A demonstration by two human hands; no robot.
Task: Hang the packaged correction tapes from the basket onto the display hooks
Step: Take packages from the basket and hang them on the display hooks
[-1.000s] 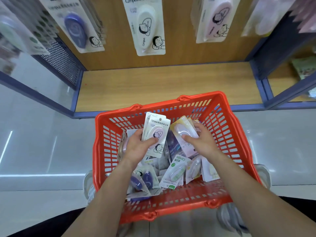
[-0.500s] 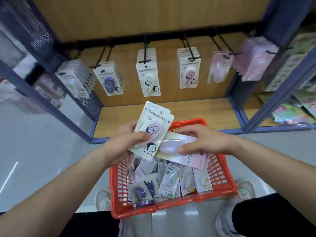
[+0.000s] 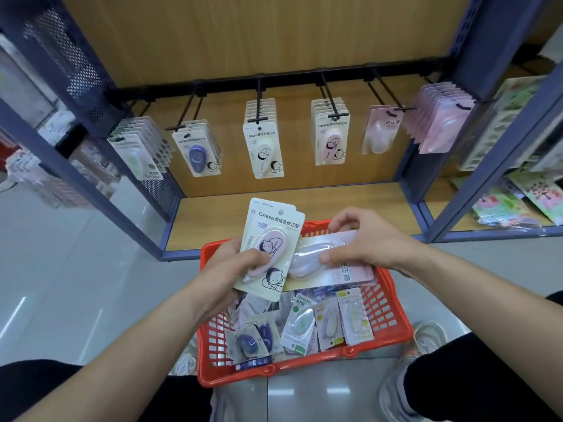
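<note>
Now sorting: two pink packs over the basket, hooks waiting

At a stationery display, the person's left hand [image 3: 240, 269] grips a cream cardboard pack with a pink correction tape [image 3: 271, 239], thumb across the blister. A second card seems to be stacked behind it. The right hand [image 3: 365, 242] pinches a pale pink card pack with a clear blister [image 3: 335, 264], lying sideways. Both packs are held above the red plastic mesh basket [image 3: 393, 315], which holds many more in blue, green and yellow.

Judging by the prints, the cream pack belongs on the black wire hook fourth from the left [image 3: 332, 108], which carries the same design. The pink one belongs on the sparsely filled hook just right of it [image 3: 385, 92]. Doing it well likely means turning each card upright and face out. Its punched hole then threads squarely over the hook tip, one pack at a time.

The basket stands on glossy grey floor tiles [image 3: 76, 269] before a light wooden shelf board [image 3: 335, 199] framed in blue metal [image 3: 475, 86]. Neighbouring bays hold more stationery.
</note>
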